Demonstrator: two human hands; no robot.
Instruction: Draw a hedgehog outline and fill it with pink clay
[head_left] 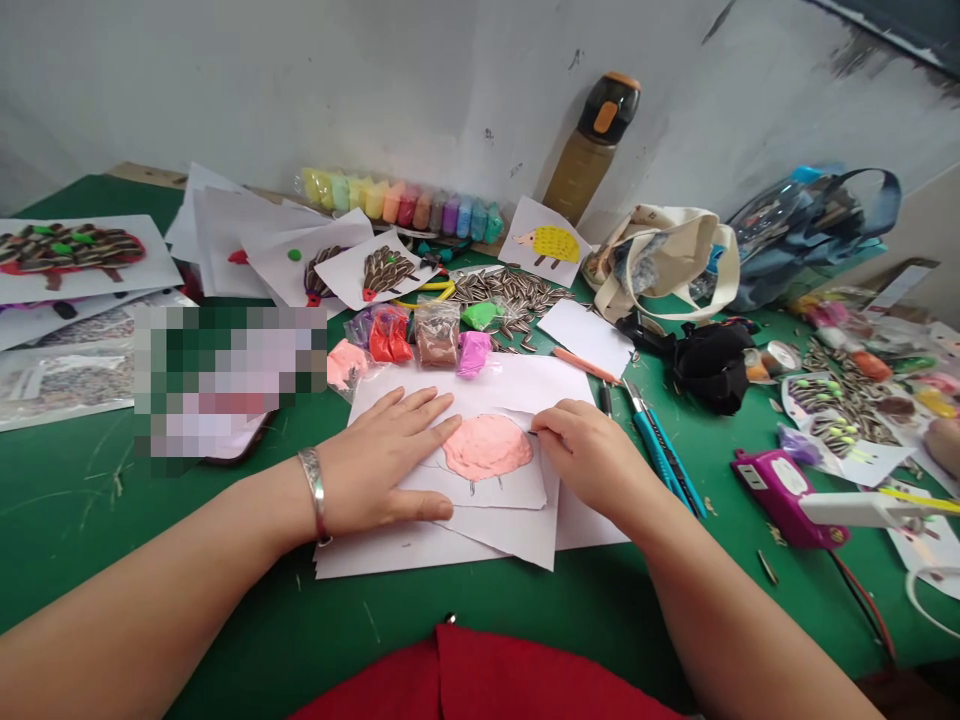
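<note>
A flattened oval of pink clay (489, 447) covers part of a line drawing with small legs on a white paper (517, 492), which lies on larger white sheets (360, 560). My left hand (386, 460), with a silver bracelet at the wrist, rests flat on the papers with fingers spread, its fingertips at the clay's left edge. At the clay's right edge my right hand (581, 450) has its fingers pinched together; a small dark tip shows at them, too little to identify. Bags of red clay (390, 335), brown clay (437, 335) and pink clay (347, 362) lie beyond the papers.
Teal cutters (664, 450) and an orange stick (585, 364) lie right of the papers. Behind are sunflower seeds (510, 295), seed pictures (379, 270), a bottle (589, 150) and bags. A magenta device (787, 495) stands right, near another person's hand (943, 440). A blurred phone lies left.
</note>
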